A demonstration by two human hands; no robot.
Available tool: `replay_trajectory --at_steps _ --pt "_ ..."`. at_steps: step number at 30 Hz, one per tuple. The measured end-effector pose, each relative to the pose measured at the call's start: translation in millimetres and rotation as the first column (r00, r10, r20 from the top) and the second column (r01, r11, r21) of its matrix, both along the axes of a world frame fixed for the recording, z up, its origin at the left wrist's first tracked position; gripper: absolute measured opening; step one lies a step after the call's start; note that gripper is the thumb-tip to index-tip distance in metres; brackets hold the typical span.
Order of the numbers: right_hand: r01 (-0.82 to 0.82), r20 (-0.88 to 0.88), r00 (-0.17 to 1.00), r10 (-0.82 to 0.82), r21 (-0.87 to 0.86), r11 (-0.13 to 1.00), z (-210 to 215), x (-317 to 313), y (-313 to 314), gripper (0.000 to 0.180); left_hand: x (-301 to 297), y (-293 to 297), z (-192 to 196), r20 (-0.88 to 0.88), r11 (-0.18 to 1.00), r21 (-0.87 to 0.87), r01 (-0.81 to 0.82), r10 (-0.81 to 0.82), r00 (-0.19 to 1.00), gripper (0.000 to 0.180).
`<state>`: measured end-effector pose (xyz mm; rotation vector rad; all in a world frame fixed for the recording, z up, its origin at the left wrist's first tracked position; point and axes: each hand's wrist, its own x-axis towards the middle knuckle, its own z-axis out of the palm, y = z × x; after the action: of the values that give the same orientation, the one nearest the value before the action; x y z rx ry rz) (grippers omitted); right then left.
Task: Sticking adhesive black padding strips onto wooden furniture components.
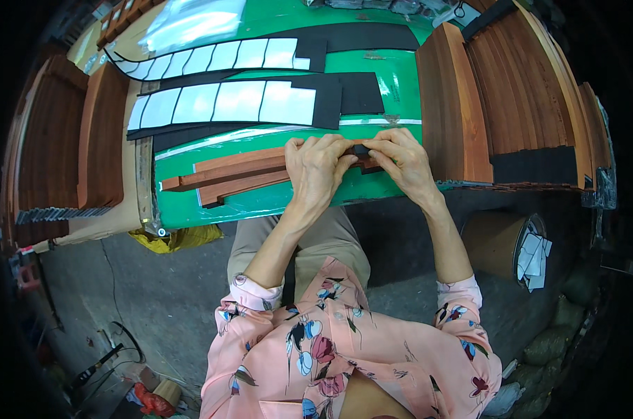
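On the green table (pixel 393 84), near its front edge, wooden strips (pixel 239 174) lie between tall wood stacks (pixel 456 105), pretty tight sideways. Left hand (pixel 318 167) and right hand (pixel 400 159) are both palm-down, fingers pinching a small black pad (pixel 360 149) on the strips' end.

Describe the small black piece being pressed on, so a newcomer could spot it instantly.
On the green table, follow the reddish wooden strips rightward. Where the left hand and right hand meet sits a small black pad, far smaller than the long black sheets behind.

Left hand (pixel 318 167), right hand (pixel 400 162) side by side, fingers curled
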<state>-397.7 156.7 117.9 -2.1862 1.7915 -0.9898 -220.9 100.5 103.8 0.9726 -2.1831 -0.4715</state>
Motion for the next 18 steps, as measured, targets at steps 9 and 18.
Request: replay_trajectory --at_steps 9,18 --pt "0.002 -0.041 0.999 -0.002 0.004 1.0 5.4 4.3 2.1 0.023 0.0 0.5 -1.3 0.005 1.0 0.009 -0.006 0.006 1.0 0.018" --pt "-0.004 -0.002 1.0 0.004 0.0 1.0 2.7 2.6 1.8 0.024 0.3 -0.4 -0.5 -0.013 1.0 -0.009 0.027 -0.027 1.0 0.019"
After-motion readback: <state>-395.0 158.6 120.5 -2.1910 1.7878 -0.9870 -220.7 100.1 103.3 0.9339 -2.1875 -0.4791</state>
